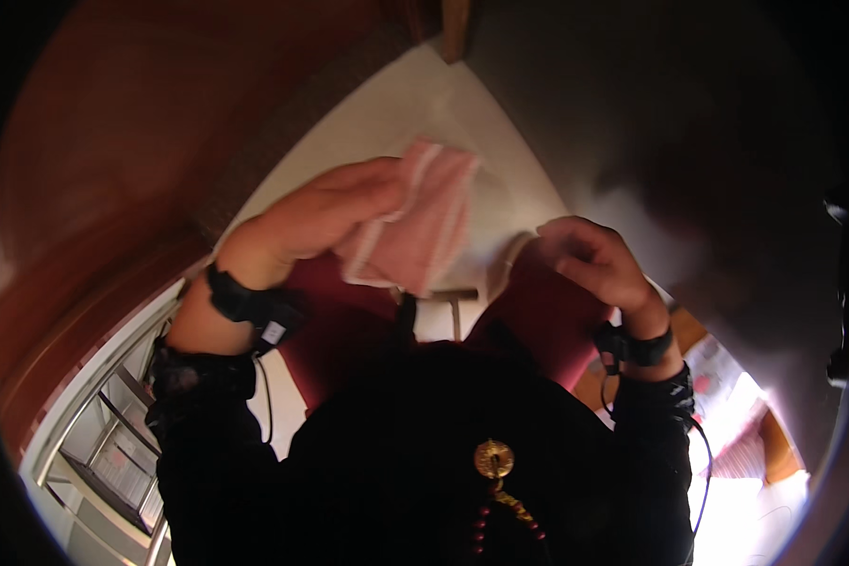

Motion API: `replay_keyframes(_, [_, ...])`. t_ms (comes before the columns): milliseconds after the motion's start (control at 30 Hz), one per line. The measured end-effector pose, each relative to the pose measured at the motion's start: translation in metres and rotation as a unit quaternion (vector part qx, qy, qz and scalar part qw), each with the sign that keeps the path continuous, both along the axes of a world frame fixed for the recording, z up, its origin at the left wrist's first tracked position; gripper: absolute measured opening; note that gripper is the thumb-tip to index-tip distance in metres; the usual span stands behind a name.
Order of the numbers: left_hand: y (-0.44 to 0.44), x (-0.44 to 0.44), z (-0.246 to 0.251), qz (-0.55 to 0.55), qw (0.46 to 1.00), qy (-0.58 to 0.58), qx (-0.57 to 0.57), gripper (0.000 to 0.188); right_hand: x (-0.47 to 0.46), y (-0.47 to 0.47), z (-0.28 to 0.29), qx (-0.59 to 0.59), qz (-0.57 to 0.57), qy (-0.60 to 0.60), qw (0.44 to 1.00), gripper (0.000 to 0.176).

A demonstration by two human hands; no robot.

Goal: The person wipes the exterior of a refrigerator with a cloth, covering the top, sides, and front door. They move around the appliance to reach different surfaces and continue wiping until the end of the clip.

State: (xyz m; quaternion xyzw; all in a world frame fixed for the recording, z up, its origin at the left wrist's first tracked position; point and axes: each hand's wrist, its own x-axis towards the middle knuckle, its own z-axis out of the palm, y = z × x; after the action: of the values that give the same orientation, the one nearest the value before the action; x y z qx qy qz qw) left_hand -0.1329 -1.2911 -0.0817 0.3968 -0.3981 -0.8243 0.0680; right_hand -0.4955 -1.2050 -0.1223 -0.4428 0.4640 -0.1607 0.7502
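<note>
In my left hand (357, 191) is a folded pink cloth (435, 212) with white stripes, pinched along its left edge and hanging over the floor in front of my legs. Its fingers are partly hidden behind the cloth. My right hand (598, 262) is raised over my right thigh, beside a large dark glossy surface (700, 163). It holds nothing that I can see; the fingers are loosely bent, with the thumb apart, and motion blurs them. Black bands with wires circle both wrists.
Reddish-brown wood panelling or furniture (113, 120) rises on the left. Pale floor (424, 99) narrows to a corner by a wooden post (455, 28). A metal-framed rack (106, 424) stands lower left. Patterned fabric (718, 382) lies lower right in bright light.
</note>
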Motion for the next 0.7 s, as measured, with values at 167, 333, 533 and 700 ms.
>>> replay_keyframes(167, [0.056,-0.055,0.038,0.001,0.982,0.098,-0.164,0.043,0.030,0.021,0.040,-0.176,0.077,-0.001,0.981,0.069])
replay_keyframes(333, [0.107,-0.071,0.088,0.131,0.924,0.220,-0.282,0.037,0.130,0.056,0.080,-0.243,-0.179,-0.237,0.923,0.104])
replay_keyframes(533, [0.106,0.032,0.126,0.168,0.639,-0.139,-0.737,0.054,0.188,0.073,0.129,-0.230,-0.197,-0.291,0.908,0.072])
replay_keyframes(700, [0.024,0.221,0.148,0.462,0.595,-0.322,-0.574,0.077,0.147,0.074,0.123,-0.281,-0.205,-0.294,0.890,0.059])
